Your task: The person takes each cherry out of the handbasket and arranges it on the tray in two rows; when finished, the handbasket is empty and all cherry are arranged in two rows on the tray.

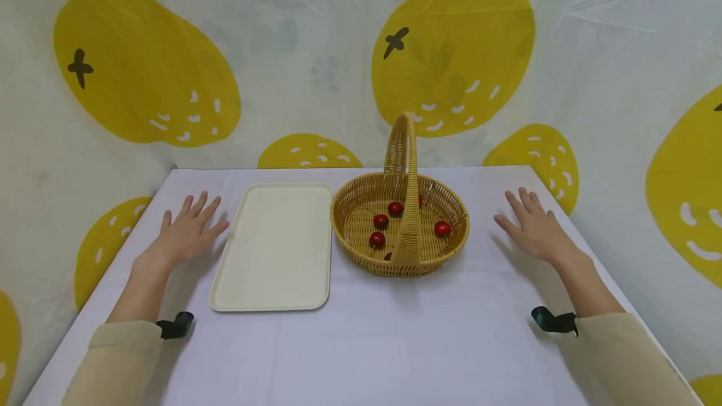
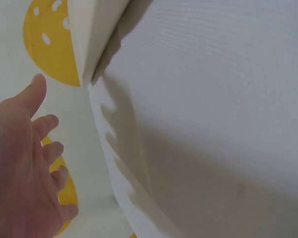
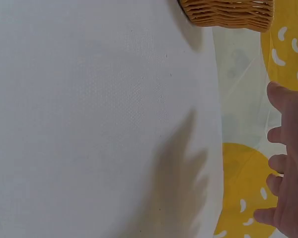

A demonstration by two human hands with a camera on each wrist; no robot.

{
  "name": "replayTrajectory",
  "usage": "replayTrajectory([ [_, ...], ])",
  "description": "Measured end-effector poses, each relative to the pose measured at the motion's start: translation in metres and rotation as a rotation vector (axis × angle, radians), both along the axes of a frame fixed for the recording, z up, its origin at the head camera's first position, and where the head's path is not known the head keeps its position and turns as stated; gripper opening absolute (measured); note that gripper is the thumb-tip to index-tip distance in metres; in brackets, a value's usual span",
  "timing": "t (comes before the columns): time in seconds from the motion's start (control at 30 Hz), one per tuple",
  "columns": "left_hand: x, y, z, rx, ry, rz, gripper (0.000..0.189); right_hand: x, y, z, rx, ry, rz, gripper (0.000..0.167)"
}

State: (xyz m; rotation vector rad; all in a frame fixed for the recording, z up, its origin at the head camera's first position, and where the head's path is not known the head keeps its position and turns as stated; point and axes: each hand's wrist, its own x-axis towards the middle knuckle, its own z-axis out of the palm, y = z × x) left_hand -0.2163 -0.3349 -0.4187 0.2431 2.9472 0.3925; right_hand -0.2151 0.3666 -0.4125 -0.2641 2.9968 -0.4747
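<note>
A cream rectangular tray [image 1: 276, 246] lies left of the middle of the table, with nothing on it. Beside its right edge stands an oval wicker basket [image 1: 345, 230] with a tall arched handle [image 1: 410, 218]. Several small dark red fruits, cherry-like, lie inside; one red fruit [image 1: 442, 229] is right of the handle, and others are partly hidden behind it. My left hand [image 1: 188, 230] hovers with fingers spread, just left of the tray. To the right of the basket, my right hand [image 1: 534, 229] is also held above the table, fingers straight. Neither hand holds anything.
A white cloth covers the table [image 1: 372, 349]. Behind and at both sides hangs a pale curtain [image 1: 316, 49] printed with large yellow fruits. In the right wrist view the basket's edge [image 3: 228, 15] shows at the top.
</note>
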Motion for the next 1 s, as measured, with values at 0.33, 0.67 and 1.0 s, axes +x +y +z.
replayTrajectory([
  [0.33,0.002,0.018,0.006,0.131,0.092,-0.051,0.072,0.002,-0.021,0.007,-0.220,0.063,0.010,0.067],
  [0.67,0.003,0.035,0.007,0.322,0.182,-0.102,0.057,0.004,-0.044,0.014,-0.560,-0.018,0.004,0.055],
  [1.0,0.005,0.072,0.008,0.564,0.278,-0.115,0.035,0.004,-0.063,0.019,-0.770,-0.166,-0.038,0.055],
])
